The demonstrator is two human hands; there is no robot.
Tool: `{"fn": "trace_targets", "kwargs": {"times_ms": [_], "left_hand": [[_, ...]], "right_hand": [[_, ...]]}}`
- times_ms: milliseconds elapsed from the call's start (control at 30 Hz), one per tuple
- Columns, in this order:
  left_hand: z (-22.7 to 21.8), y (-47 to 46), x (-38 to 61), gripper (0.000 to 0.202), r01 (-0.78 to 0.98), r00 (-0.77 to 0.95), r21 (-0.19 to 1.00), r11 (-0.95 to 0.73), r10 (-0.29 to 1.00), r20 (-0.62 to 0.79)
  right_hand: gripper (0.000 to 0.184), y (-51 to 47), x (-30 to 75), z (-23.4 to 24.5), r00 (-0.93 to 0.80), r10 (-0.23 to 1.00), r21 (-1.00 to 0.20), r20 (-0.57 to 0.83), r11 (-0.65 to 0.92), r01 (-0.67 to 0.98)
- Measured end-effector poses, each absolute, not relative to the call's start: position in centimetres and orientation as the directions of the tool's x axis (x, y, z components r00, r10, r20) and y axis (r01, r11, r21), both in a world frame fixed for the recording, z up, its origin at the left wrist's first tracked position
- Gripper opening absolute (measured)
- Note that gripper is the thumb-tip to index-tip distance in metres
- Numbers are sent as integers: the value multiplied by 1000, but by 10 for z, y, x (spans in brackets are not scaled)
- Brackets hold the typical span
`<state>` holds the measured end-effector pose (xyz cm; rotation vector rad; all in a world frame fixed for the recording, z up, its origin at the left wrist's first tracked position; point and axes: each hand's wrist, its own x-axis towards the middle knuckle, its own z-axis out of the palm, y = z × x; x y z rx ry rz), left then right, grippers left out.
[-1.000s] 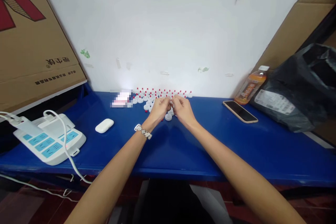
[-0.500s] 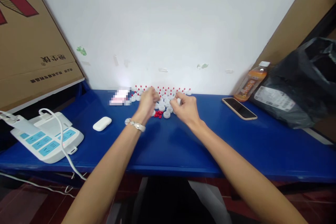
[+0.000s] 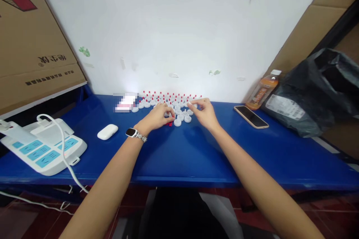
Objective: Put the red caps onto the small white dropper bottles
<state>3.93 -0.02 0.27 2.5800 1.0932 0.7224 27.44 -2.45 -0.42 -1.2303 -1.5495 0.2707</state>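
Observation:
My left hand [image 3: 159, 116], with a metal-banded watch on its wrist, bends down over a pile of small red caps [image 3: 169, 123]. Its thumb and forefinger close at the pile, apparently on one small red cap; the fingertips are partly hidden. My right hand [image 3: 204, 112] is at the right side of a group of round white caps [image 3: 187, 119], thumb and forefinger stretched out and a little apart beside them. Behind both hands stand rows of white caps with red tips [image 3: 153, 101], along the wall.
A white earphone case [image 3: 107, 132] and a white power strip [image 3: 46, 153] with cables lie to the left. On the right are a phone [image 3: 251, 116], a bottle of orange drink [image 3: 263, 90] and a black plastic bag [image 3: 305, 93]. A cardboard box [image 3: 39, 41] leans at the left.
My left hand has dropped from the rows of red-tipped caps to the red pile, turning its watch into view. My right hand's fingers have straightened. The view has shifted slightly.

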Motion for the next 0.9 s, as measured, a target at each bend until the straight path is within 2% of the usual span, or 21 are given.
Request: {"fn": "trace_targets", "kwargs": {"times_ms": [67,167,333,467,600,700,800,900], "left_hand": [[2,1,38,25,603,588,419,-679,733,341],[2,1,41,29,578,561,462,-672,739,373],[6,-3,51,26,546,537,488,-681,732,419],[9,-8,55,24,524,530,501,-689,724,441],[10,-8,55,23,509,512,520,-686,727,458],[8,-5,54,24,527,500,517,-674,739,452],[5,-1,53,25,535,492,521,-665,747,448],[2,0,53,24,541,478,531,-652,758,444]], "right_hand": [[35,-22,282,-4,151,800,-708,580,404,579],[33,-20,292,-5,100,875,-734,474,330,594],[20,-19,297,-10,63,938,-688,342,204,696],[13,-18,296,-16,37,962,-683,271,165,711],[20,-17,294,-15,51,963,-718,265,162,676],[22,-8,293,-10,116,933,-728,340,183,661],[22,12,288,-3,119,904,-643,411,195,741],[26,37,280,3,78,913,-469,400,131,873]]}}
